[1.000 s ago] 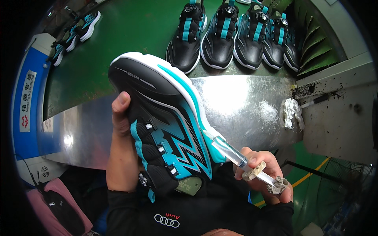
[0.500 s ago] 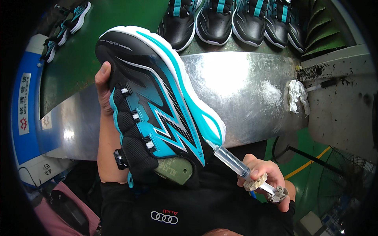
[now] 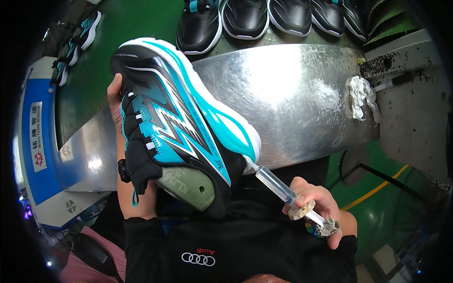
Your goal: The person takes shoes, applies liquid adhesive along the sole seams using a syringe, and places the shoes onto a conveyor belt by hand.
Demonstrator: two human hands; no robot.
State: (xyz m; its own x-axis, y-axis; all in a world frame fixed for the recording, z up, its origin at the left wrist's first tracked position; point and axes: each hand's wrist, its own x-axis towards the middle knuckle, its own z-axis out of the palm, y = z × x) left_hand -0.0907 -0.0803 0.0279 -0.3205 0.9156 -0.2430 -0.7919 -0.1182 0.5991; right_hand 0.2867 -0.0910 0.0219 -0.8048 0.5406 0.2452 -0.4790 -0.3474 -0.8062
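A black and teal running shoe point(image 3: 165, 113) with a white and teal sole is held tilted in front of me, toe toward the upper left. My left hand point(image 3: 114, 96) grips it from behind near the toe; most of its fingers are hidden. A green shoe last point(image 3: 188, 187) fills the shoe's opening. In my right hand point(image 3: 318, 198) is a clear syringe point(image 3: 275, 184), its barrel and plunger end wrapped with dirty, crusted material. The syringe's tip meets the heel where upper and sole join; whether anything flows out cannot be made out.
A shiny metal worktop point(image 3: 283, 104) lies behind the shoe, with a white powdery smear point(image 3: 325, 94) and crumpled white material point(image 3: 362, 99) at its right. Several similar shoes point(image 3: 245, 19) line the far side. A blue and white machine point(image 3: 40, 127) stands left, a fan point(image 3: 424, 207) at the right.
The shoe has shifted slightly left and rolled, showing more of the last and its opening. The syringe tip has moved around the heel seam toward the back.
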